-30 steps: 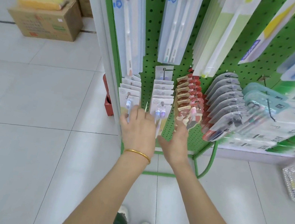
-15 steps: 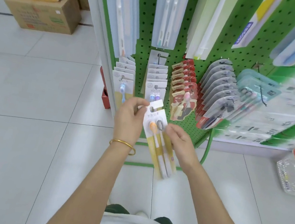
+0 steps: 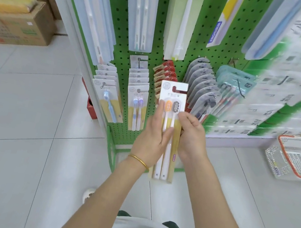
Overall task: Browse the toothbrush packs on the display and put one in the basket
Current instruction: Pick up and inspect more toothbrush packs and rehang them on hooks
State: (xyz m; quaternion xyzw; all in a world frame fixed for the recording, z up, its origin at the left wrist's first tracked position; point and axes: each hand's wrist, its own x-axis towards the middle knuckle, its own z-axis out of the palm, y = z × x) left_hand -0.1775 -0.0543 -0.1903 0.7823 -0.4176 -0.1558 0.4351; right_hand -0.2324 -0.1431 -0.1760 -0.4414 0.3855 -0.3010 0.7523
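Upright before the green pegboard display (image 3: 159,35), the two-brush toothbrush pack (image 3: 172,97) is pinched between both hands: the left hand (image 3: 152,136) lies along its left edge with fingers straight and together, the right hand (image 3: 191,139) curls closed on its right edge. Open tiled floor (image 3: 20,141) spreads toward 9 o'clock, while the white, red-rimmed basket (image 3: 298,158) sits at 3 o'clock, well apart. Print on the pack is too small to read.

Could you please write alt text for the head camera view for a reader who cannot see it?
Both hands, left hand and right hand, hold a two-toothbrush pack upright before a green pegboard display hung with more packs. A white basket with a red rim sits on the tiled floor at the right.
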